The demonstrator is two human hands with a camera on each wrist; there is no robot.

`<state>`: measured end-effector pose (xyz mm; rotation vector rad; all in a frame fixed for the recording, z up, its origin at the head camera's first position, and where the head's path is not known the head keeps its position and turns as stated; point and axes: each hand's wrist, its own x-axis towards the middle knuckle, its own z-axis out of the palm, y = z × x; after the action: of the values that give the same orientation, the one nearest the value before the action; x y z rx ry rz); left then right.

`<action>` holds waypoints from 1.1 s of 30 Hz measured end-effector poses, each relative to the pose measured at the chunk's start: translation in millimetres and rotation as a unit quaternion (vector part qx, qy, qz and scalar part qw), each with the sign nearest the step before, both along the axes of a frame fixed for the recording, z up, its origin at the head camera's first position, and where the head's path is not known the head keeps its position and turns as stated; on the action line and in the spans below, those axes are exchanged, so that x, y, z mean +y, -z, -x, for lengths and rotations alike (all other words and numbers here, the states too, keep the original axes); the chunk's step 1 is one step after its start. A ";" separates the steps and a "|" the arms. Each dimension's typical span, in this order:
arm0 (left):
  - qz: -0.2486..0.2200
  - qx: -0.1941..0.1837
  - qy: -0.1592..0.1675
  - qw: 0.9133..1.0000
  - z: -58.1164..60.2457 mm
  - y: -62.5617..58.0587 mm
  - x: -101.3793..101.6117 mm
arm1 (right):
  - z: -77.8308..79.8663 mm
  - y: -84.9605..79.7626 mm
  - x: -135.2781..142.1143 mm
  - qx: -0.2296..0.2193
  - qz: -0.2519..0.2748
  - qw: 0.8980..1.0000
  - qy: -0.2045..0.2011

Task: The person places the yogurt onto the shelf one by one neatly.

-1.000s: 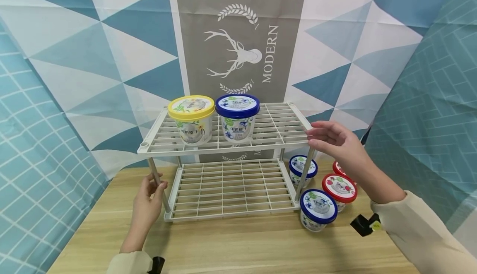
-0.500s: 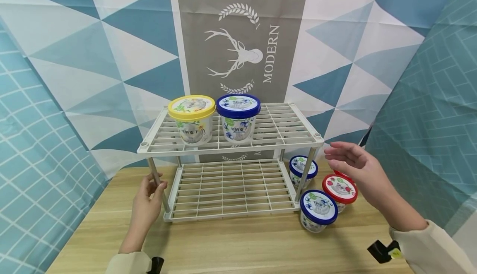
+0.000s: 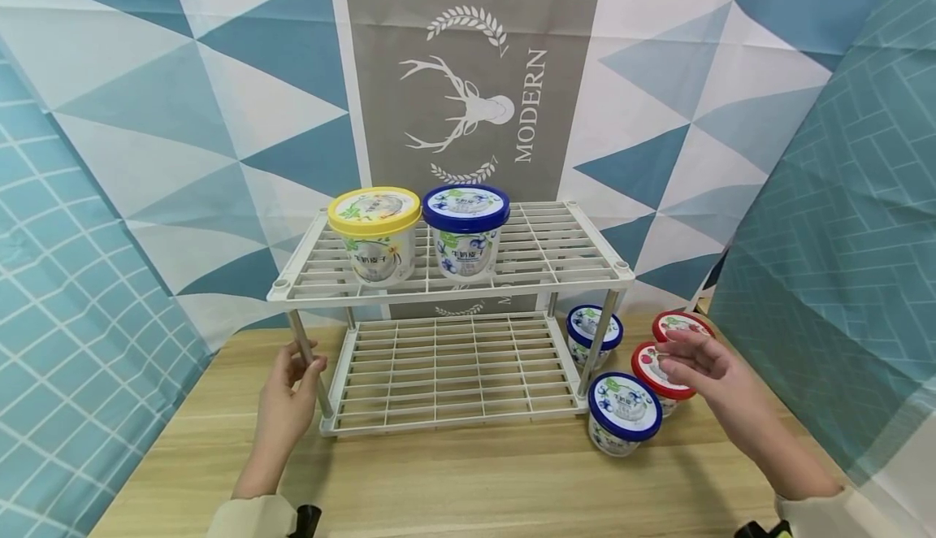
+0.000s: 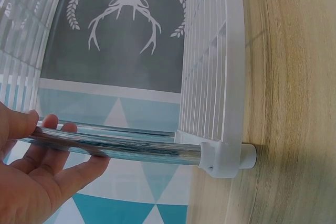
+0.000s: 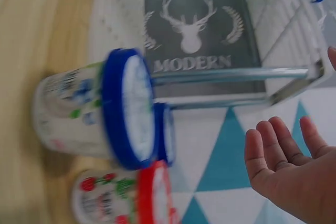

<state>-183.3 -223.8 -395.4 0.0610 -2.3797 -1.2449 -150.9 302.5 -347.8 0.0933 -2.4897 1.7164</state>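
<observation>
My left hand [image 3: 288, 398] grips the front left metal post [image 4: 152, 150] of a white two-tier wire rack [image 3: 541, 286], thumb on one side and fingers on the other. My right hand [image 3: 720, 383] holds nothing, its fingers loosely bent. In the head view it overlaps the nearer red-lidded tub [image 3: 645, 363] and hides part of its lid. A second red-lidded tub [image 3: 676, 323] stands behind. Closer to the front is a blue-lidded tub [image 5: 76, 111]. Another blue-lidded tub [image 3: 585, 329] stands behind the rack's right front post.
A yellow-lidded tub [image 3: 376, 245] and a blue-lidded tub [image 3: 468, 249] stand side by side on the upper tier, left of middle. The lower tier [image 3: 453, 422] rests on the wooden table [image 3: 453, 481]. Patterned cloth [image 3: 651, 75] hangs behind and at both sides.
My right hand has left the rack's upper right front corner and moved down and right to the red-lidded tubs. The left hand stays on its post; rack and tubs have not moved.
</observation>
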 end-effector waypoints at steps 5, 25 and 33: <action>-0.001 -0.004 -0.002 1.000 -0.6 -0.3 0.1 | -4.0 21.8 6.2 -0.042 -0.023 0.999 0.019; 0.002 -0.004 -0.004 1.000 -0.9 0.8 0.0 | -4.4 62.8 9.2 -0.154 -0.066 0.984 0.058; 0.005 0.004 -0.002 1.000 -1.1 -0.4 0.9 | -4.4 75.0 7.8 -0.171 -0.051 0.982 0.060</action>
<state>-182.2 -222.9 -395.0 0.0576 -2.3775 -1.2298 -146.5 310.3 -422.8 -0.3656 -2.7534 1.6756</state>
